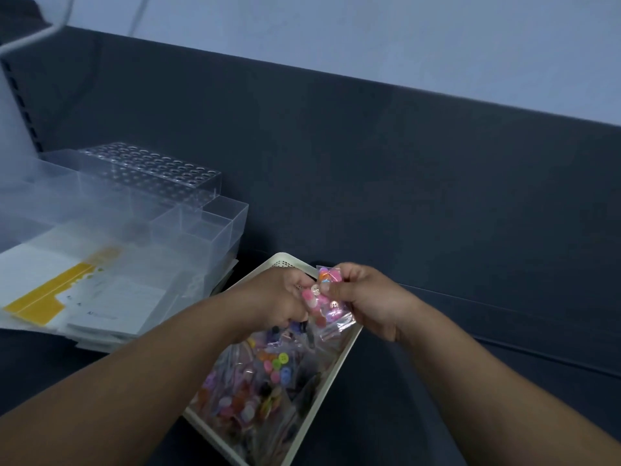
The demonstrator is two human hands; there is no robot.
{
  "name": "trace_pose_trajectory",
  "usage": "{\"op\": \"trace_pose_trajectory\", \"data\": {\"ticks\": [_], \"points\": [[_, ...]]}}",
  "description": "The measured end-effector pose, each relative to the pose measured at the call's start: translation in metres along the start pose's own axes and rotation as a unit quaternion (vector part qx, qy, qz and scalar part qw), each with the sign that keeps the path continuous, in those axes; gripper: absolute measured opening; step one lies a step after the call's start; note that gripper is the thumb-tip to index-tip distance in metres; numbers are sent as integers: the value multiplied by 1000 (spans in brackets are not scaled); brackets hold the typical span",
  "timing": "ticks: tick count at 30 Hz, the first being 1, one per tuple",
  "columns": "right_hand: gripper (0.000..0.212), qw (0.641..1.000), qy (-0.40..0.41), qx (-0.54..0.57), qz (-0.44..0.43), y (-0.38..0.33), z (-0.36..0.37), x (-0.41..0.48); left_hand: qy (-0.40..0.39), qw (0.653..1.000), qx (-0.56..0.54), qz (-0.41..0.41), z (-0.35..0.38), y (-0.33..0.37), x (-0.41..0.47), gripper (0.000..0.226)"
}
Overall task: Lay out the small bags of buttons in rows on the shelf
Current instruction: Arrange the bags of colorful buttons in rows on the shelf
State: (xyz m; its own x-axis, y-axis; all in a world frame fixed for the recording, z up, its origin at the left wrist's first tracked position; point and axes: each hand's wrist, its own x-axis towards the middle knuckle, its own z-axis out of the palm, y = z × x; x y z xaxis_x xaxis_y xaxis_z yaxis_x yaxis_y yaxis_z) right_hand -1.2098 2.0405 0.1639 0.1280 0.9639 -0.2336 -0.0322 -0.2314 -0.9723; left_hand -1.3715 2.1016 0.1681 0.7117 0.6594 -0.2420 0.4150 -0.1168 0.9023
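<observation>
A cream plastic basket [339,361] sits on the dark shelf [437,381] and holds several small clear bags of coloured buttons [268,381]. Both hands are over the far end of the basket. My right hand [366,302] pinches a small bag of pink buttons [327,306] above the basket. My left hand [279,297] grips the same bag from the left, with its fingertips on the bag's edge. The bag hangs tilted between the two hands.
Clear plastic organiser boxes [188,223] and a perforated clear rack [151,166] stand at the left. In front of them lie flat packets with a yellow label [60,290]. The shelf's dark back panel [369,163] rises behind; bare shelf lies to the right.
</observation>
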Motion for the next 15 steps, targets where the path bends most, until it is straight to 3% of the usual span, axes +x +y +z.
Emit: {"op": "trace_pose_trajectory", "data": {"ticks": [8,12,15], "points": [[14,998,41,8,-37,-7,0,-8,15,999,-50,11,5,15,-3,7],[9,998,43,29,-42,-11,-4,-18,25,997,-78,-3,10,18,2,26],[10,998,40,48,-30,-12,-12,-26,39,996,-84,-10,16,19,7,20]]}}
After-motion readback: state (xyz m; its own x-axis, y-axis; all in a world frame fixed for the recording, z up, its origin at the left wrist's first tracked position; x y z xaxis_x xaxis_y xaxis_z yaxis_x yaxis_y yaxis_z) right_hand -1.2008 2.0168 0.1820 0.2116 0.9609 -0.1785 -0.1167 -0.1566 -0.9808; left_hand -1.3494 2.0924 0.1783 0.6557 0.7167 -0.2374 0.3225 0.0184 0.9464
